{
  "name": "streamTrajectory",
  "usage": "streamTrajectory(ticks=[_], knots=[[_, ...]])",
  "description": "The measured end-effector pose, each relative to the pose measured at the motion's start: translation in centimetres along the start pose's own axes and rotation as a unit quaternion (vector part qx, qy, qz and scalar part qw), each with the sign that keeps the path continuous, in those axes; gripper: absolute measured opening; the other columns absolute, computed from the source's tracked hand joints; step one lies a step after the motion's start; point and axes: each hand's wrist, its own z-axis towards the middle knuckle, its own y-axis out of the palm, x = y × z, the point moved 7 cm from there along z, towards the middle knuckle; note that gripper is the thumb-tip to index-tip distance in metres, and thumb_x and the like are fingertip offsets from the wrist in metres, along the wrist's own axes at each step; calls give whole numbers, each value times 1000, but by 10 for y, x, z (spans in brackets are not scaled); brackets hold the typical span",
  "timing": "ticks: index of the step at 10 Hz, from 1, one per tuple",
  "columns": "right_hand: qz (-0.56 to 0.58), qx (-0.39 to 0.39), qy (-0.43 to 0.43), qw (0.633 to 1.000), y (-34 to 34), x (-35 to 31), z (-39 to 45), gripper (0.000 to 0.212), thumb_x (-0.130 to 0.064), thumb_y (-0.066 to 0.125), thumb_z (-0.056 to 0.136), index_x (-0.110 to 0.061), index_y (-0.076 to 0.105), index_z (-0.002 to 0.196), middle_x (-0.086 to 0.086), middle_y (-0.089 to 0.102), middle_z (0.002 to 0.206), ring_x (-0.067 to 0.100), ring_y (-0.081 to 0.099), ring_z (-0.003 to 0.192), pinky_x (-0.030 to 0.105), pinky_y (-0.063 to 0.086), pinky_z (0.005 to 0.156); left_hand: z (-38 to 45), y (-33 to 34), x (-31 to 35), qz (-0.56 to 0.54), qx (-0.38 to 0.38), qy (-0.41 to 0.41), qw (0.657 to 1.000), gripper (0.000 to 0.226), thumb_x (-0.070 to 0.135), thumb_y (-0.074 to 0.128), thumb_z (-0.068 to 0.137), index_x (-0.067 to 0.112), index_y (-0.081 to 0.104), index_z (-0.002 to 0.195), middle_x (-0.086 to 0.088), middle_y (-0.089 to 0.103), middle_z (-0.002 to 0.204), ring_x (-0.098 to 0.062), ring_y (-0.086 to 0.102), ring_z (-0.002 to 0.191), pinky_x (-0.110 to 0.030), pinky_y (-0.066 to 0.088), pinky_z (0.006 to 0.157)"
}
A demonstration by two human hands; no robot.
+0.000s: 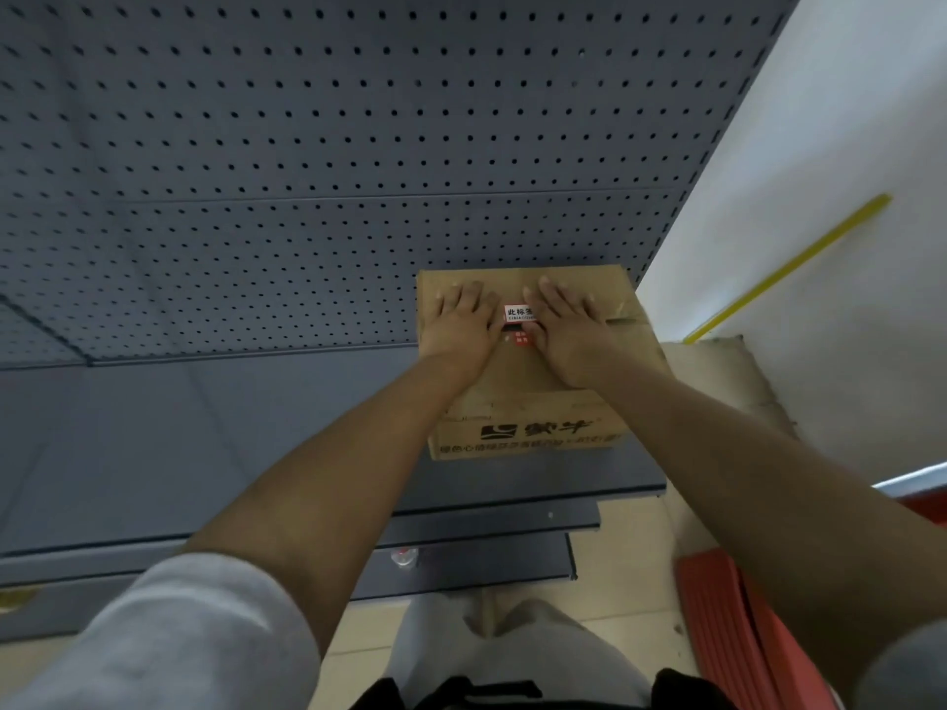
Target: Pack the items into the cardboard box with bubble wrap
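Note:
A brown cardboard box [528, 402] with dark printed characters on its front face stands on a grey metal shelf [205, 438], at its right end. Its top flaps are folded down. My left hand [461, 325] lies flat, palm down, on the left flap with fingers spread. My right hand [566, 327] lies flat on the right flap in the same way. A small red-and-white label [518, 313] shows on the seam between the two hands. Neither hand holds anything. The box's contents and any bubble wrap are hidden.
A grey pegboard panel [333, 146] rises behind the shelf. Lower grey shelves [487, 525] step out beneath. A white wall with a yellow strip [789, 269] is at right, flattened cardboard [727, 371] beside the box, red slats [743, 622] on the tiled floor.

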Motion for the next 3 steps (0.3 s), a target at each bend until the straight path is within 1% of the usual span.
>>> streamTrajectory(ticks=[1,2,3], knots=[[11,27,3,1000,-8,-5,-11,53,-38,18,103,-17,12,152,5,8,161,22,5,148,37,4,120,-15,-4,5,-9,-21,-15,1000,49,38,20,103,21,21,150,-4,11,160,-22,7,147,-37,3,119],[46,65,-50,996,-23,-8,-37,53,-34,31,102,-12,23,149,8,19,158,26,15,145,38,9,119,-35,-22,14,1,-5,4,1000,52,40,28,101,17,24,149,-11,20,157,-26,15,145,-42,4,119],[153,157,-81,972,-65,2,-75,47,-30,45,98,-18,39,143,3,36,152,23,31,139,39,20,117,-54,-53,26,22,49,11,998,54,40,38,98,17,30,146,-13,23,155,-28,15,145,-45,1,119]])
